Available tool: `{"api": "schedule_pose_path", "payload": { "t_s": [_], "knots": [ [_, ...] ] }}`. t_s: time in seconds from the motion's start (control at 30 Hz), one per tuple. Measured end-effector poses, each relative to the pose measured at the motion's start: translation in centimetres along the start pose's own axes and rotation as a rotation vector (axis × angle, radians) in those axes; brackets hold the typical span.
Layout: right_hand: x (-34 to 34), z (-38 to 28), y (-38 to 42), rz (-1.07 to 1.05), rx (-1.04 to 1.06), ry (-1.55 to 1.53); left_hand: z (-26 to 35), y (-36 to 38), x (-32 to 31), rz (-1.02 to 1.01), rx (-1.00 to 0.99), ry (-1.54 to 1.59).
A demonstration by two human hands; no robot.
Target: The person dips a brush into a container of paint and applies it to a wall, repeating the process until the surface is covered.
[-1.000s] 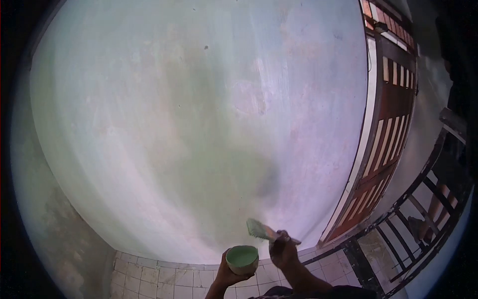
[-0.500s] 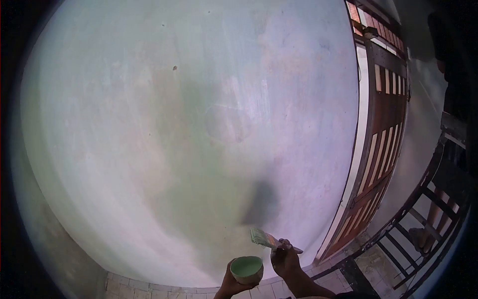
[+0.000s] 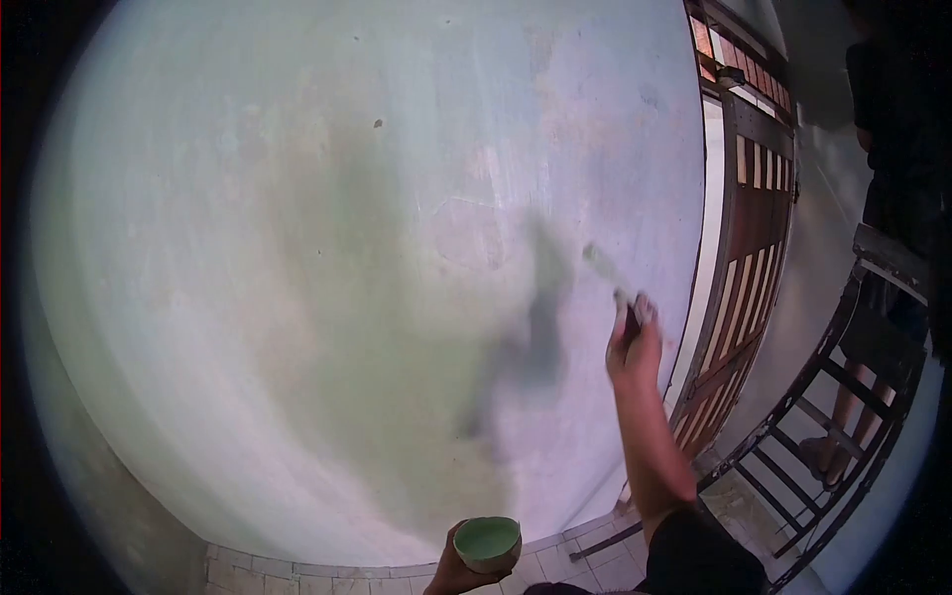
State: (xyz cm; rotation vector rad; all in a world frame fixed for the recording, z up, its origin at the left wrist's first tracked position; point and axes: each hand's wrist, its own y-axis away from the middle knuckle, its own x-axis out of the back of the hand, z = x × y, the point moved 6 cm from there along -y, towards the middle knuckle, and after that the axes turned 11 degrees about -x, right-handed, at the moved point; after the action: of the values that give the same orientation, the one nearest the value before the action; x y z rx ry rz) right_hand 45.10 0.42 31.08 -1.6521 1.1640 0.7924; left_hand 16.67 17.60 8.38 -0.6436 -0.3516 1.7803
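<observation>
My left hand [image 3: 455,572] is wrapped round a rounded bowl [image 3: 492,562] at the bottom of the view, with green paint [image 3: 486,536] inside it. Raised at the right, my right hand [image 3: 635,335] grips the handle of a paintbrush [image 3: 601,262]. The brush points up and to the left, its bristles green and a little blurred. Behind it stands a pale wall [image 3: 446,327] with patchy whitish and greenish areas, and the shadow of my arm and brush falls on it.
To the right is a brown wooden door [image 3: 756,258] with slatted panels. A dark ladder [image 3: 808,451] leans at the far right, and a person [image 3: 892,149] stands behind it. Pale tiles [image 3: 337,585] run along the foot of the wall.
My right hand has lifted the paintbrush from low beside the bowl to higher up at the right, with the arm stretched out. The bowl stays low in my left hand.
</observation>
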Motion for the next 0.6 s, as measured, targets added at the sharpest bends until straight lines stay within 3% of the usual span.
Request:
{"api": "schedule_pose_path", "payload": {
  "t_s": [0.07,0.13,0.17,0.2,0.27,0.37,0.5,0.6],
  "knots": [
    [-3.6,-1.9,-4.1,-0.222,0.221,0.044,-1.8,1.2,1.5,-0.097,0.073,-0.107],
    [-8.5,-3.7,-6.4,-0.178,0.277,0.078,0.5,0.7,0.8,-0.075,0.040,-0.093],
    [-10.3,-4.3,-9.4,-0.294,0.342,0.038,1.6,0.4,0.5,-0.056,-0.001,-0.092],
    [-13.5,-5.2,-9.5,-0.191,0.430,0.146,1.6,0.4,0.6,-0.045,0.002,-0.088],
    [-18.3,-7.0,-13.1,-0.307,0.651,0.299,1.0,-0.4,1.0,-0.030,0.086,-0.202],
    [-25.4,-8.2,-15.6,-0.435,0.890,0.390,0.1,-2.6,1.1,0.059,0.026,-0.200],
    [-30.4,-8.0,-20.8,-0.475,1.029,0.381,-2.5,-5.4,3.1,0.114,-0.052,-0.322],
    [-31.9,-8.1,-21.5,-0.341,1.210,0.508,-3.5,-7.6,3.5,0.085,-0.085,-0.501]
  ]
}}
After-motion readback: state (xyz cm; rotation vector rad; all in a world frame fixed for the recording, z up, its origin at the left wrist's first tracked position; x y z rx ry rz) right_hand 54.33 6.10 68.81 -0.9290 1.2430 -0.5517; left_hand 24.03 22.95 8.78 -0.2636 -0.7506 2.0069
